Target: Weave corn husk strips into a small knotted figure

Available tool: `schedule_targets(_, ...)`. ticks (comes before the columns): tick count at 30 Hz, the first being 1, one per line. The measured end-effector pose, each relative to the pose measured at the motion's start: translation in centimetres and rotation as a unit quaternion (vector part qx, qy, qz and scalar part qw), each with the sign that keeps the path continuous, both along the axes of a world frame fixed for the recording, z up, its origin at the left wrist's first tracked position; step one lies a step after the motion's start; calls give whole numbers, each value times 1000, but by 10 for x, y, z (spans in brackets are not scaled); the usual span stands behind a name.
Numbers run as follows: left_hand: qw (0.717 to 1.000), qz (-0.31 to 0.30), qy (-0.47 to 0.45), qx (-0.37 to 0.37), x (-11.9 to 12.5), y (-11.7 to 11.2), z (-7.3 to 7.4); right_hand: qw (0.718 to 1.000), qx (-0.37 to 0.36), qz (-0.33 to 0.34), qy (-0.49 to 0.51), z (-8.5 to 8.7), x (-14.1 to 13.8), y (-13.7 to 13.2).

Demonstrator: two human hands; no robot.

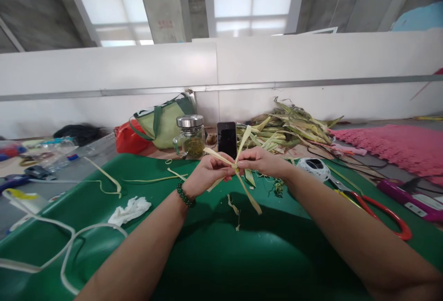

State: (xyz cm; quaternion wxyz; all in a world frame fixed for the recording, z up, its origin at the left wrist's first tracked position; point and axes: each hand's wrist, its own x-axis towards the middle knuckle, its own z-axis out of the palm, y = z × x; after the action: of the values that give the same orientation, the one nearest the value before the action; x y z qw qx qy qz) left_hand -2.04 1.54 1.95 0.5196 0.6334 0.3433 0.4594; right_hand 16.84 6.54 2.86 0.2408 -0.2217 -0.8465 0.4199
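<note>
Just in front of the phone [226, 137], we hold pale strips [244, 142] that cross at a small knot [235, 166]. Our left hand [211, 172] pinches the strips on one side of the knot, and our right hand [259, 160] pinches them on the other, the fingertips of both drawn close together. One end points up beside the phone's right edge; another hangs toward us, over the green surface [263, 264]. A beaded bracelet [184, 196] circles our left wrist.

Left of the phone stand a lidded jar [194, 142] and, beyond it, a green bag [164, 126] with a red bag [129, 137] against it. To the phone's right lies a heap of husks [294, 123], with pink cloth [391, 146] farther out on that side. Nearer us than the phone, a crumpled tissue [130, 210] rests to its left; to its right, a white roll [314, 169] sits near red-handled scissors [384, 209]. A white wall [145, 66] rises behind the phone.
</note>
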Motion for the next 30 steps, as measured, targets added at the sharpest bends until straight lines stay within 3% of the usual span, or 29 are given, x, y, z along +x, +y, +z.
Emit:
schedule_targets(5, 997, -63, 23, -31, -3, -1, 2, 999, -3, 35, -22, -1, 3, 3)
schedule_targets(13, 998, 51, 15, -16, 3, 3, -6, 995, -82, 6, 52, -4, -6, -7)
schedule_targets(18, 996, -35, 71, -36, 0, 4, -7, 997, -75, 21, 6, -7, -10, -9)
schedule_targets(21, 992, -94, 81, -34, -4, 5, -6, 993, -107, 50, -1, -5, -6, -8)
schedule_targets(30, 992, -50, 109, 24, -2, 2, -5, 965, -252, -21, 64, -15, -11, -3)
